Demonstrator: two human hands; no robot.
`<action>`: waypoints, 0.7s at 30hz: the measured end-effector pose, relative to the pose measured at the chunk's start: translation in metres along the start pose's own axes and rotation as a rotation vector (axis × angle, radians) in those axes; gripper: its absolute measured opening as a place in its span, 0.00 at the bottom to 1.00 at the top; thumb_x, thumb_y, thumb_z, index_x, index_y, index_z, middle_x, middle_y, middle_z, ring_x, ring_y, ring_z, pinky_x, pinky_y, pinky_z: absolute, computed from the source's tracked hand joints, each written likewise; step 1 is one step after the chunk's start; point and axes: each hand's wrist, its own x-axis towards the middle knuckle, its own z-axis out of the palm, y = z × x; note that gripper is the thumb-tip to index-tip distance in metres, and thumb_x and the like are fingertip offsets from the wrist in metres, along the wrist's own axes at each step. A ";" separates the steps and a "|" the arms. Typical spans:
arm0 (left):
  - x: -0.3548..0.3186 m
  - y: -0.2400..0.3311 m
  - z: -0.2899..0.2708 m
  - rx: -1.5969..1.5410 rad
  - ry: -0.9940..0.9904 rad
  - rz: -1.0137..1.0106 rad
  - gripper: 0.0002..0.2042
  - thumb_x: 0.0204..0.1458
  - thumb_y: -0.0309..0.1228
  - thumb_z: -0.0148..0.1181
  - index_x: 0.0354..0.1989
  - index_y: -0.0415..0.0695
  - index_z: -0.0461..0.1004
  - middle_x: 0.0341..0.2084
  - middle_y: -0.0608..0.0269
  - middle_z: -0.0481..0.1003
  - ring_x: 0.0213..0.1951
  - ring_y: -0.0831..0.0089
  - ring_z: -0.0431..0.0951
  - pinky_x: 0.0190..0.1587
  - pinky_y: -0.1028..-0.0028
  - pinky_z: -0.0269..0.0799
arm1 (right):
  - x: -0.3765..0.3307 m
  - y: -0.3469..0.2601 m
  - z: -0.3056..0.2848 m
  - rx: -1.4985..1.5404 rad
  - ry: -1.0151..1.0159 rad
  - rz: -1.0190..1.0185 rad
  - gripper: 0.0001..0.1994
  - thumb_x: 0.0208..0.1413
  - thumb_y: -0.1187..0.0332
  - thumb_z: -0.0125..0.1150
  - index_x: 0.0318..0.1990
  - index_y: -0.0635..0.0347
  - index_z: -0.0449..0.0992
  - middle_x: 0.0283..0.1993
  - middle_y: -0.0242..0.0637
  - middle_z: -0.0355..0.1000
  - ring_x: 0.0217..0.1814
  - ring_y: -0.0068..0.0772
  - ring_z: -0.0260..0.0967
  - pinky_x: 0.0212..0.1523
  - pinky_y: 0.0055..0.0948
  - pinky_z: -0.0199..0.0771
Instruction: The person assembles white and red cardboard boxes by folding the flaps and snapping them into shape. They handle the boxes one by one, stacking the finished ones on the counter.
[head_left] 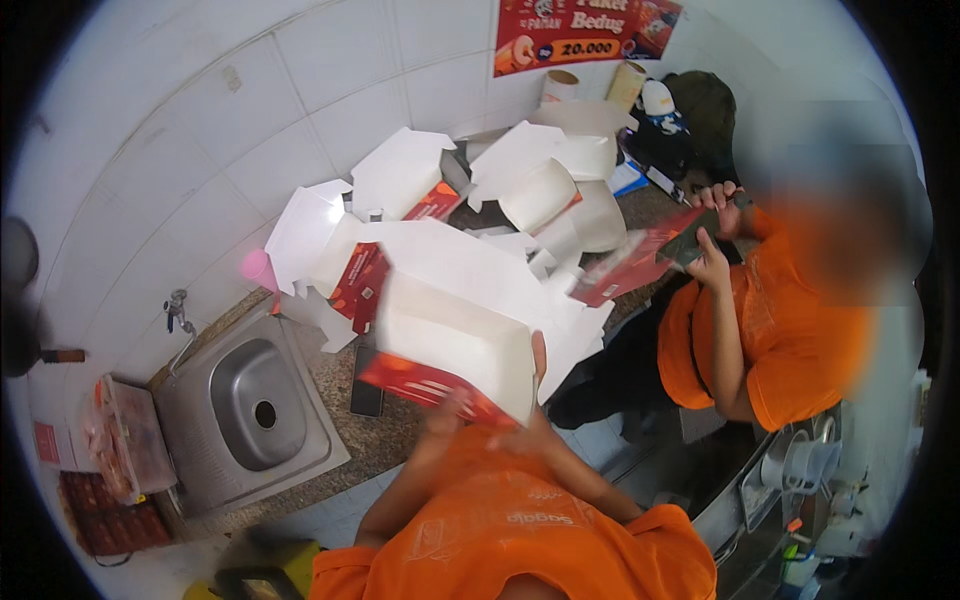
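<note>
In front of my chest is a cardboard food box (pixel 455 335), white inside and red outside, with its white lid flap raised on the far side. My left hand (pixel 443 418), slightly blurred, grips its red near wall. At the near right corner, my right hand (pixel 530 430) holds the box, with a finger reaching up along its right side. The inside of the box shows bare white. Just beyond it on the counter stand more opened boxes, among them a white and red one (pixel 330 240) to the left and another (pixel 405 175) farther back.
A steel sink (pixel 265 400) with a tap (pixel 178 312) lies to the left, beside a clear plastic container (pixel 130 440). A dark phone-like slab (pixel 367 385) rests on the granite counter. At right, a co-worker in orange (pixel 745 320) handles a red carton (pixel 640 255). A pink cup (pixel 258 268) stands near the wall.
</note>
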 end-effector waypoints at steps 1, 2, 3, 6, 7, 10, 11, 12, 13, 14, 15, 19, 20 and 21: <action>0.001 -0.002 0.010 0.013 0.020 0.021 0.51 0.46 0.46 0.72 0.71 0.49 0.41 0.63 0.56 0.60 0.65 0.60 0.63 0.66 0.56 0.64 | 0.006 -0.009 0.003 0.035 0.034 0.063 0.74 0.42 0.44 0.80 0.74 0.53 0.14 0.79 0.51 0.36 0.79 0.48 0.42 0.75 0.46 0.44; 0.006 0.000 0.017 0.036 0.040 0.052 0.55 0.45 0.47 0.74 0.72 0.51 0.36 0.66 0.56 0.58 0.67 0.60 0.61 0.67 0.56 0.62 | 0.013 -0.019 0.004 0.070 0.067 0.129 0.71 0.45 0.50 0.80 0.75 0.54 0.16 0.78 0.50 0.38 0.79 0.46 0.43 0.75 0.44 0.44; 0.015 0.005 0.023 0.058 0.042 0.086 0.59 0.43 0.47 0.76 0.74 0.53 0.32 0.68 0.57 0.55 0.69 0.60 0.59 0.68 0.55 0.61 | 0.019 -0.020 -0.003 0.077 0.033 0.160 0.68 0.47 0.52 0.79 0.75 0.55 0.19 0.78 0.50 0.39 0.78 0.45 0.44 0.75 0.42 0.45; 0.045 0.030 0.025 0.211 -0.013 0.117 0.64 0.42 0.52 0.78 0.77 0.55 0.30 0.73 0.56 0.50 0.73 0.59 0.53 0.71 0.53 0.56 | 0.025 -0.025 -0.043 -0.049 -0.091 0.225 0.61 0.52 0.58 0.76 0.77 0.57 0.26 0.76 0.48 0.44 0.77 0.41 0.46 0.74 0.40 0.48; 0.050 0.037 0.017 0.341 -0.066 0.124 0.60 0.44 0.54 0.75 0.77 0.53 0.35 0.73 0.55 0.50 0.73 0.58 0.53 0.71 0.53 0.54 | 0.024 -0.020 -0.056 -0.179 -0.144 0.205 0.59 0.52 0.60 0.75 0.77 0.57 0.29 0.76 0.47 0.45 0.77 0.40 0.47 0.73 0.40 0.50; 0.056 0.049 -0.005 0.820 -0.234 0.185 0.50 0.50 0.59 0.68 0.76 0.47 0.51 0.74 0.51 0.50 0.74 0.54 0.51 0.72 0.53 0.48 | 0.036 -0.037 -0.043 -0.290 -0.129 0.190 0.51 0.60 0.45 0.62 0.78 0.60 0.36 0.79 0.44 0.38 0.79 0.40 0.45 0.74 0.39 0.50; 0.049 0.051 -0.006 0.874 -0.207 0.202 0.47 0.52 0.60 0.65 0.74 0.46 0.54 0.74 0.50 0.51 0.74 0.54 0.51 0.73 0.53 0.47 | 0.037 -0.039 -0.040 -0.233 -0.107 0.217 0.49 0.62 0.44 0.59 0.78 0.59 0.35 0.80 0.45 0.39 0.79 0.39 0.44 0.74 0.38 0.49; 0.046 0.055 -0.001 0.928 -0.192 0.223 0.45 0.54 0.61 0.61 0.73 0.44 0.57 0.74 0.49 0.52 0.75 0.53 0.51 0.73 0.54 0.45 | 0.039 -0.040 -0.037 -0.178 -0.078 0.232 0.47 0.65 0.44 0.55 0.78 0.59 0.35 0.80 0.46 0.41 0.79 0.39 0.44 0.75 0.37 0.48; 0.043 0.058 0.001 0.982 -0.178 0.243 0.43 0.56 0.62 0.58 0.72 0.43 0.61 0.74 0.48 0.52 0.75 0.52 0.51 0.73 0.54 0.44 | 0.041 -0.040 -0.034 -0.181 -0.086 0.245 0.46 0.66 0.45 0.53 0.78 0.60 0.35 0.80 0.47 0.41 0.80 0.40 0.43 0.75 0.37 0.46; 0.036 0.059 -0.003 1.013 -0.125 0.189 0.43 0.57 0.62 0.56 0.72 0.42 0.60 0.74 0.47 0.53 0.75 0.52 0.51 0.73 0.55 0.44 | 0.041 -0.039 -0.031 -0.184 -0.098 0.267 0.44 0.68 0.46 0.51 0.78 0.60 0.36 0.80 0.48 0.41 0.80 0.40 0.41 0.75 0.37 0.44; 0.033 0.061 -0.004 1.042 -0.093 0.144 0.43 0.58 0.62 0.54 0.72 0.41 0.59 0.73 0.46 0.53 0.75 0.52 0.50 0.73 0.55 0.44 | 0.045 -0.041 -0.029 -0.246 -0.137 0.266 0.42 0.69 0.48 0.50 0.78 0.61 0.37 0.81 0.49 0.40 0.81 0.42 0.38 0.76 0.37 0.41; 0.045 0.088 -0.008 1.151 -0.106 0.294 0.42 0.61 0.62 0.49 0.73 0.40 0.56 0.72 0.45 0.56 0.75 0.52 0.50 0.73 0.56 0.44 | 0.080 -0.046 -0.025 -0.524 -0.347 0.092 0.40 0.69 0.54 0.52 0.77 0.64 0.40 0.81 0.51 0.37 0.84 0.50 0.31 0.78 0.39 0.35; 0.060 0.095 -0.006 1.126 -0.122 0.421 0.42 0.61 0.61 0.49 0.74 0.39 0.54 0.73 0.46 0.56 0.75 0.53 0.50 0.73 0.57 0.45 | 0.103 -0.041 -0.023 -0.568 -0.374 -0.043 0.41 0.67 0.55 0.54 0.77 0.64 0.39 0.81 0.52 0.37 0.84 0.50 0.29 0.78 0.39 0.34; 0.083 0.105 -0.003 1.096 -0.134 0.535 0.42 0.62 0.61 0.48 0.75 0.39 0.53 0.73 0.47 0.56 0.75 0.54 0.51 0.73 0.58 0.46 | 0.133 -0.035 -0.021 -0.611 -0.399 -0.165 0.42 0.66 0.56 0.56 0.77 0.64 0.39 0.82 0.52 0.36 0.84 0.51 0.27 0.79 0.40 0.33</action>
